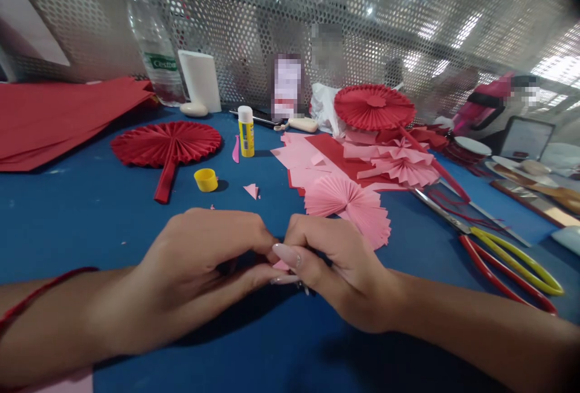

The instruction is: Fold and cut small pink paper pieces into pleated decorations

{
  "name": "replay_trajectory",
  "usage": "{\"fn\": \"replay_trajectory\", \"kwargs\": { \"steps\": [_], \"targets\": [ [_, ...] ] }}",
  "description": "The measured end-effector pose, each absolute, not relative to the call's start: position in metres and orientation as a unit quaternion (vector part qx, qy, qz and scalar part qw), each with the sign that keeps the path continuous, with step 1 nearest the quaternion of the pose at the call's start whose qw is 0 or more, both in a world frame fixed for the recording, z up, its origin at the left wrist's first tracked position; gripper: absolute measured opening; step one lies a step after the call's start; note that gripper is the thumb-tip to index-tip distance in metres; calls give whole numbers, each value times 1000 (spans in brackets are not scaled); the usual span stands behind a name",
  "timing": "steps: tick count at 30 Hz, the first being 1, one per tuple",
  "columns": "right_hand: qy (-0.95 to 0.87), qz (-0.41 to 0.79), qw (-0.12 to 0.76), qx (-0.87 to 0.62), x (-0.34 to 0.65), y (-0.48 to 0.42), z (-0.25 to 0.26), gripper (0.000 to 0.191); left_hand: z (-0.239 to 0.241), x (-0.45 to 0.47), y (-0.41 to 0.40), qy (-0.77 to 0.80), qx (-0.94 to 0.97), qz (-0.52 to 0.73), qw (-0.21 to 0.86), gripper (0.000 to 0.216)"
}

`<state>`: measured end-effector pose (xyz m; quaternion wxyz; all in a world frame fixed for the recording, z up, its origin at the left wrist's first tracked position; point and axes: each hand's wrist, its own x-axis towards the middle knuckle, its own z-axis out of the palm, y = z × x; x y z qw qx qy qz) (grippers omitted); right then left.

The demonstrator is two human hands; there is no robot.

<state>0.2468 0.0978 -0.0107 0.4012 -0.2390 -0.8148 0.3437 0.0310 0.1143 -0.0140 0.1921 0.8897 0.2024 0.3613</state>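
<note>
My left hand and my right hand meet above the blue table, fingertips pinched together. Between them shows a small piece of pink paper, mostly hidden by my fingers and nails. Just beyond my right hand lies a pleated pink paper fan. A pink paper scrap and a yellow glue cap sit past my left hand. The uncapped-looking yellow glue stick stands upright behind them, its top white.
Scissors with red and yellow handles lie at the right. Red pleated fans rest left and back right. Red sheets, a water bottle and pink paper sheets are around. A perforated metal panel rises behind.
</note>
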Motion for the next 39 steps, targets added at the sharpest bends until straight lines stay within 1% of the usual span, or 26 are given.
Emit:
{"fn": "replay_trajectory", "kwargs": {
  "steps": [4,6,9,12,18,20,24,27,29,33,37,39],
  "targets": [
    [-831,289,417,-227,246,94,-13,23,-12,28,112,206,893,343,205,5],
    [-831,296,412,-230,245,93,-12,23,-9,27,112,214,894,324,222,5],
    [-812,338,400,-259,245,93,-10,27,-7,29,115,242,875,325,266,9],
    [-797,371,385,-281,246,93,-8,29,-6,32,119,262,844,331,331,12],
    [-789,399,370,-286,247,95,-8,27,-2,39,120,285,794,312,437,15],
    [-790,394,370,-288,247,96,-9,28,0,40,119,294,766,301,486,16],
    [-820,352,373,-253,249,94,-11,25,3,40,119,320,664,238,632,17],
    [-825,344,375,-247,249,94,-12,23,5,39,121,299,614,191,706,13],
    [-823,346,374,-250,249,94,-12,24,6,39,121,296,601,181,720,14],
    [-832,340,361,-250,249,94,-11,26,7,41,118,339,589,202,706,19],
    [-837,336,344,-262,249,94,-11,26,6,41,119,316,596,202,710,16],
    [-828,352,340,-274,250,94,-11,26,5,41,121,309,603,200,707,16]
  ]
}}
